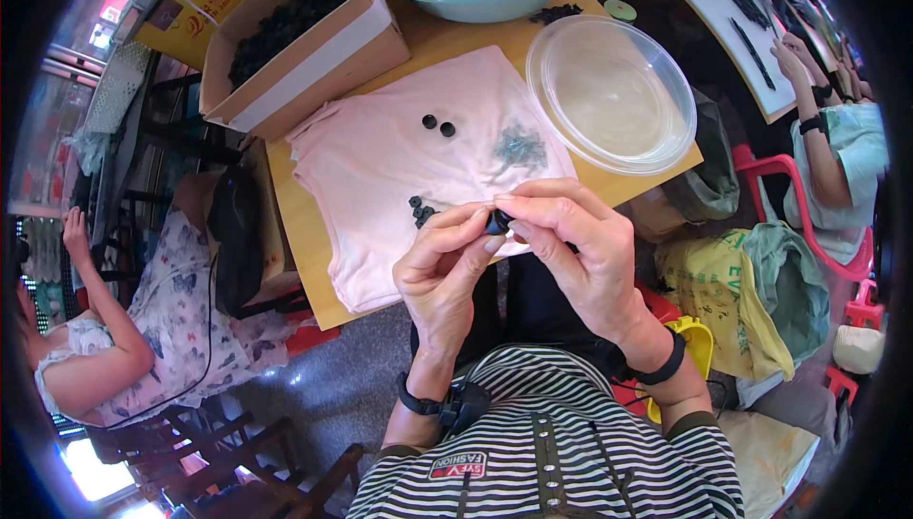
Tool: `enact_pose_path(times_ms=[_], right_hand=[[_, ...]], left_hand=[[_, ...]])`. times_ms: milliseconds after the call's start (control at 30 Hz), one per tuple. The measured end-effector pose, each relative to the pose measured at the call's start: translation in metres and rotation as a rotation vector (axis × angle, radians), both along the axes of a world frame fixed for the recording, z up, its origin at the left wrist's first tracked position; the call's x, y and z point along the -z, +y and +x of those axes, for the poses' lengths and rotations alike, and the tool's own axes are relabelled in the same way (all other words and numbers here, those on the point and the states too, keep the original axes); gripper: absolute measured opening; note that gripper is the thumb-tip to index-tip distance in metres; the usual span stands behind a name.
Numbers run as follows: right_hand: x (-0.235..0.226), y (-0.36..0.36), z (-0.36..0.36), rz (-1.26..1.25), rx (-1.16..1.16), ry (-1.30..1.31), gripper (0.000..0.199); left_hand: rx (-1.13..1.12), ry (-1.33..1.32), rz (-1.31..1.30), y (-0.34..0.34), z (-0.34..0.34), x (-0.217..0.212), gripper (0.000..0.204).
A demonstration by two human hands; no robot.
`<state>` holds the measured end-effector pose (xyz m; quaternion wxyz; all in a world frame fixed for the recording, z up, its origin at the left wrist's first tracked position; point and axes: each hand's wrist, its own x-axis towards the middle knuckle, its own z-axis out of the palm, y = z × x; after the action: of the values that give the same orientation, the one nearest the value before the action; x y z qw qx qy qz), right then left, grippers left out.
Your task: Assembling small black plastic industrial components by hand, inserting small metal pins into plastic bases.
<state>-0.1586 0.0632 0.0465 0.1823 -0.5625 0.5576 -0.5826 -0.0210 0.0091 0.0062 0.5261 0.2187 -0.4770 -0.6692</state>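
Fingertips of my left hand and my right hand meet over the near edge of a pale pink cloth. Pinched between them is a small black round part, partly covered by the fingers. Beside my left fingers lies a cluster of small black pieces. Farther back on the cloth sit two black round caps. A small heap of tiny see-through grey-green pieces rests on the cloth's right side.
On the wooden table stand a cardboard box and a pale teal basin, both full of black parts. A round transparent plastic container is at right. Other people sit left and right. A yellow bag stands right of me.
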Motion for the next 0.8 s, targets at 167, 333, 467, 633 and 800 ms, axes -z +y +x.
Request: enact_pose_path(times_ms=[167,333,467,633,800], right_hand=[[0.002,-0.005,0.000,0.084,-0.027,-0.147,0.020],[-0.002,-0.006,0.000,0.064,-0.061,-0.013,0.032],[0.011,-0.012,0.002,-0.016,-0.017,0.110,0.042],[0.024,-0.018,0.002,-0.048,0.043,0.172,0.042],[0.027,-0.022,0.000,-0.052,0.080,0.196,0.039]], left_hand=[[0.002,0.013,0.034,-0.002,-0.002,0.000,0.023],[0.005,0.067,0.163,-0.001,-0.005,-0.003,0.021],[0.009,0.060,0.262,-0.002,-0.005,-0.005,0.020],[0.022,0.026,0.388,-0.003,-0.005,-0.002,0.019],[0.041,0.017,0.430,-0.005,-0.009,0.003,0.019]])
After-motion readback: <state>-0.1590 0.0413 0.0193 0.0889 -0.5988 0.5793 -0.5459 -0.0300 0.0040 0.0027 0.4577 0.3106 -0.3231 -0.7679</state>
